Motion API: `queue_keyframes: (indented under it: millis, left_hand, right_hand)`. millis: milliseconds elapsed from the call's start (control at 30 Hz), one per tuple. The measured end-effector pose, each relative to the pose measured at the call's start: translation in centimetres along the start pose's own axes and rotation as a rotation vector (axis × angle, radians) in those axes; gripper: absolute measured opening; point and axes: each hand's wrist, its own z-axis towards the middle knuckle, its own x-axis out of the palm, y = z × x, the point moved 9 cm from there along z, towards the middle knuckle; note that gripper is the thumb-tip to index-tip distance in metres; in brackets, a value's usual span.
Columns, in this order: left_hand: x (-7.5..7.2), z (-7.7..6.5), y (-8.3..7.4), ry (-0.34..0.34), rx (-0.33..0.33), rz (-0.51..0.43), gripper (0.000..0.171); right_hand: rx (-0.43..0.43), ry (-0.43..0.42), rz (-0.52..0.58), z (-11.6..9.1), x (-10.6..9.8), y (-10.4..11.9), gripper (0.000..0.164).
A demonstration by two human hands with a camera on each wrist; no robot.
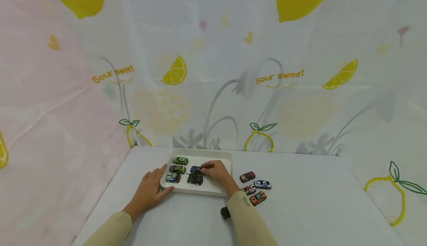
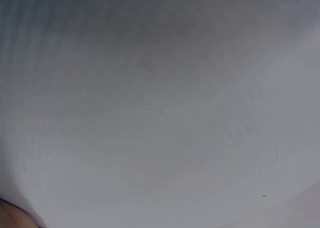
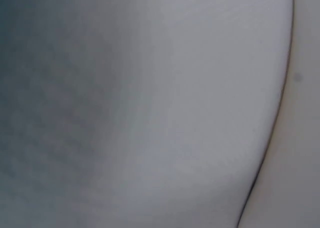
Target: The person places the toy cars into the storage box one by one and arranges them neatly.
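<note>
In the head view, a white tray (image 1: 207, 191) holds several small toy cars. My right hand (image 1: 216, 171) reaches over its right part, fingertips pinching a blue toy car (image 1: 195, 169). Just below that car sits a black toy vehicle (image 1: 195, 179). Along the tray's left side stand a green toy car (image 1: 180, 160), a multicoloured toy car (image 1: 178, 169) and a green-and-white toy car (image 1: 173, 178). My left hand (image 1: 149, 189) rests at the tray's left rim, fingers extended and thumb apart. The wrist views show mostly pale, blurred surface.
Right of the tray on the white table (image 1: 317, 194) lie a dark red toy car (image 1: 247, 177), a white-and-blue one (image 1: 262, 184), a red-and-white one (image 1: 249, 190) and a red-yellow one (image 1: 258, 198). A black object (image 1: 225, 213) is partly hidden by the right sleeve. A lemon-print curtain (image 1: 213, 108) stands behind.
</note>
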Motion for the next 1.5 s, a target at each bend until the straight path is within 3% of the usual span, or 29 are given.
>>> queue_keyframes:
  millis: [467, 733, 967, 1500]
  left_hand:
    - [0.2, 0.0, 0.1, 0.031, -0.019, -0.011, 0.089]
    - [0.4, 0.0, 0.2, 0.033, -0.021, -0.009, 0.089]
    - [0.4, 0.1, 0.0, 0.030, -0.012, -0.009, 0.090]
    - [0.0, 0.0, 0.0, 0.000, -0.008, -0.005, 0.090]
  right_hand:
    - [0.059, -0.026, -0.043, 0.2, 0.1, -0.5, 0.021]
    - [0.101, -0.014, 0.000, -0.1, 0.1, -0.8, 0.020]
    - [0.098, -0.004, 0.029, 0.0, 0.1, -1.0, 0.021]
    - [0.099, -0.008, -0.020, 0.1, 0.1, -0.6, 0.020]
